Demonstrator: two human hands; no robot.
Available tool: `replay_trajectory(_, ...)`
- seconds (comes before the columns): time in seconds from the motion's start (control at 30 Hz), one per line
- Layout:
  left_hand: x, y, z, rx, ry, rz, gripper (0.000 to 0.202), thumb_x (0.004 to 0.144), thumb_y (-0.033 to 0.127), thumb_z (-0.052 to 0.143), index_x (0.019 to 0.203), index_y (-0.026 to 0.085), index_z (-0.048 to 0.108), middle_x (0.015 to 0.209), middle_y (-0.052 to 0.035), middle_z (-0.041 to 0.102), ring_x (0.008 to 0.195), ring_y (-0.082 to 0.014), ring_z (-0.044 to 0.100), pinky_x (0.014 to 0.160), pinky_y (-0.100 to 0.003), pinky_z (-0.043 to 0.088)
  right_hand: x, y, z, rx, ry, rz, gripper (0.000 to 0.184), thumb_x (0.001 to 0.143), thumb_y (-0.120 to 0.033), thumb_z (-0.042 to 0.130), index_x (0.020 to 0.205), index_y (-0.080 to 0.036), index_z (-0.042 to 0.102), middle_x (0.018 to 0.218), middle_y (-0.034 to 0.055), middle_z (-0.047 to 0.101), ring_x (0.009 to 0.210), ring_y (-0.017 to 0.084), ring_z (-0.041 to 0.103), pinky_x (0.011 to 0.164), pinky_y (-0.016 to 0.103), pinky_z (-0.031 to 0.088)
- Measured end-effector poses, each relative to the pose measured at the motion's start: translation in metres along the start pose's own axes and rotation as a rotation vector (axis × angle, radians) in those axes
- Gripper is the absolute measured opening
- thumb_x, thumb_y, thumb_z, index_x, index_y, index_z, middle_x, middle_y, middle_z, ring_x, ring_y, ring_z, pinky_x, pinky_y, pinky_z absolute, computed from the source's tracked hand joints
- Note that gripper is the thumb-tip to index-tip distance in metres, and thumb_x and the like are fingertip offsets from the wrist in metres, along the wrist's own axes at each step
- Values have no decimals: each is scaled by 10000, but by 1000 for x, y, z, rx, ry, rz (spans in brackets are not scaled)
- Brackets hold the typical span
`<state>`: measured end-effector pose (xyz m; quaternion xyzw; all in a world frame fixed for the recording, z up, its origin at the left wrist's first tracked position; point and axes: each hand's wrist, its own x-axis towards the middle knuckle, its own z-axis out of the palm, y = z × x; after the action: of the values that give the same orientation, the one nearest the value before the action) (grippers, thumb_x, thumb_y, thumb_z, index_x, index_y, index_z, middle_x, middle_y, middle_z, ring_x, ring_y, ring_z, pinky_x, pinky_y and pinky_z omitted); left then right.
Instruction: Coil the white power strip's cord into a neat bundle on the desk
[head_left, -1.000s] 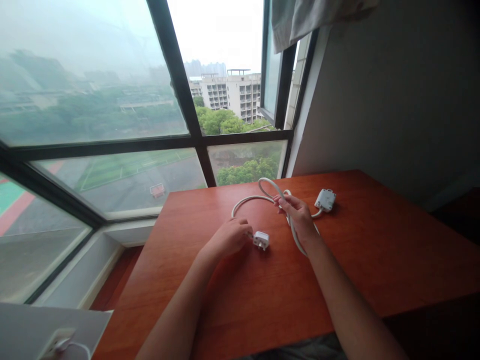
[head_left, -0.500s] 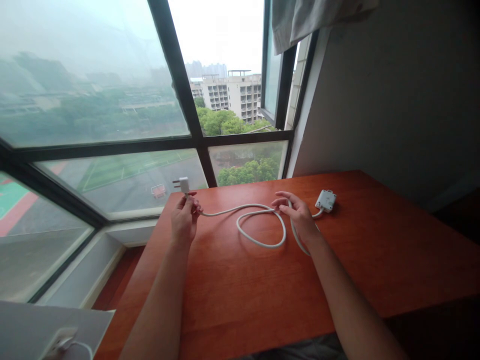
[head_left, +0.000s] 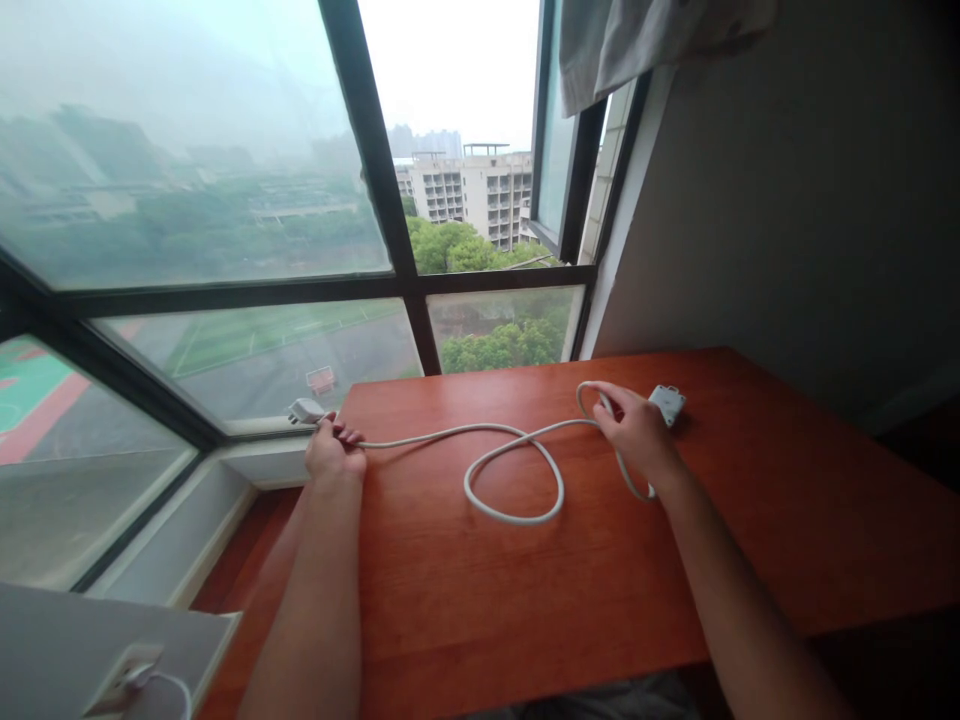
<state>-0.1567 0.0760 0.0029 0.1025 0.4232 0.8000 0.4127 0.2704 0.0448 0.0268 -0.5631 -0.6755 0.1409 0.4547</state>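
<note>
The white cord (head_left: 513, 517) lies mostly drawn out across the table (head_left: 525, 620), plug (head_left: 306, 410) at ten o'clock, socket block (head_left: 668, 402) at one o'clock, with one loop mid-table not yet straightened. The left hand (head_left: 335, 452) is fisted around the cord just behind the plug; the right hand (head_left: 637, 432), fingers curled, covers the cord beside the block, probably pinching it.

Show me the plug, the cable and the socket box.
plug (head_left: 306, 410), head view, on its white body.
cable (head_left: 517, 520), head view, on the near side of its loop.
socket box (head_left: 669, 402), head view, on its top face.
</note>
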Motion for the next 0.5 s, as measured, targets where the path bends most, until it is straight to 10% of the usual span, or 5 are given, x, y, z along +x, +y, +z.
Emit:
replay_trajectory(0.13, -12, -3, 9, 36, -65, 67, 60, 851, 191, 536, 808, 157, 511, 550, 88, 400, 358, -13, 284, 353, -129, 233, 1, -10, 8, -82, -178, -109, 286, 751, -264, 592, 1004, -199, 708, 887, 74, 670, 771, 201, 597, 733, 340, 470)
replay_trajectory(0.23, -25, -5, 17, 175, -196, 156, 96, 807, 234, 564, 854, 150, 561, 555, 83, 414, 361, -17, 271, 350, -139, 219, 5, -15, 7, 202, -146, 83, 310, 740, -300, 615, 1021, -189, 684, 842, 48, 664, 676, 158, 583, 614, 284, 474)
replay_trajectory(0.5, -39, -17, 27, 779, -535, 441, 289, 859, 436, 510, 970, 181, 587, 616, 23, 543, 482, -99, 474, 460, -203, 362, 43, -53, -66, 874, -26, 260, 489, 619, -163, 652, 1099, -253, 625, 1113, 36, 635, 726, 111, 612, 446, 161, 391)
